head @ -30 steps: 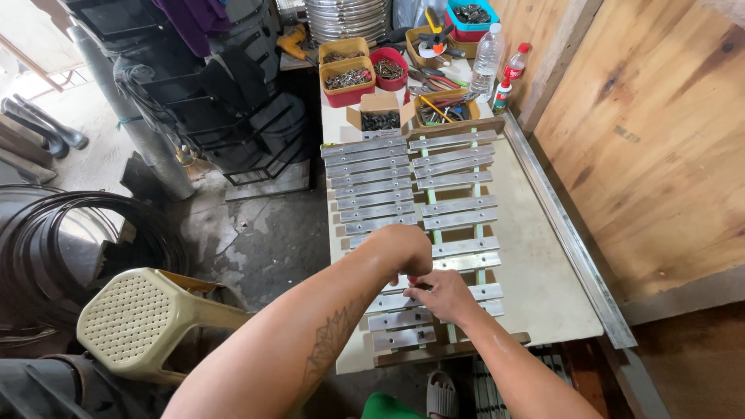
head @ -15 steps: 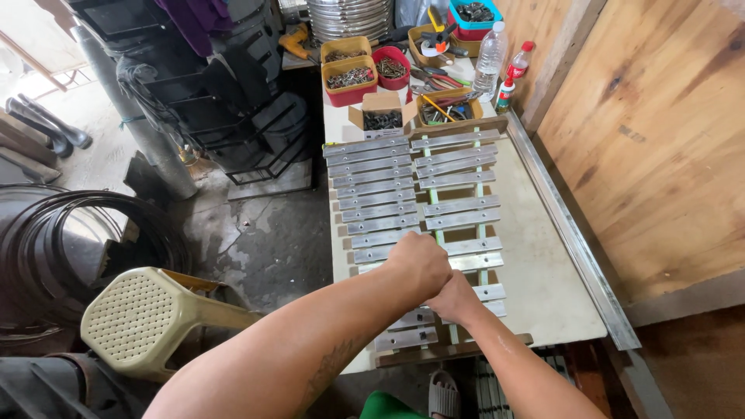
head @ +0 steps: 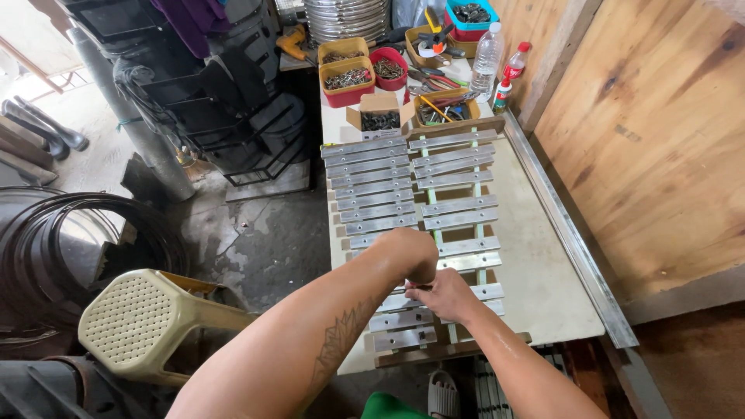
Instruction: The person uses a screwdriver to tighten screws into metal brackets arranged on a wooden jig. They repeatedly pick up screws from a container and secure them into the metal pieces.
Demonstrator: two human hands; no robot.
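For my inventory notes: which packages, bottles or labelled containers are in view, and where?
Open brown cardboard box of dark screws: table's far end.
Clear plastic water bottle: far right.
Small red-capped bottle, red label: beside it.
Yellow and red plastic bins of hardware: behind the box.

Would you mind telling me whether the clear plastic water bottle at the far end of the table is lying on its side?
No, the clear plastic water bottle stands upright at the far end of the pale table, beside a small red-capped bottle.
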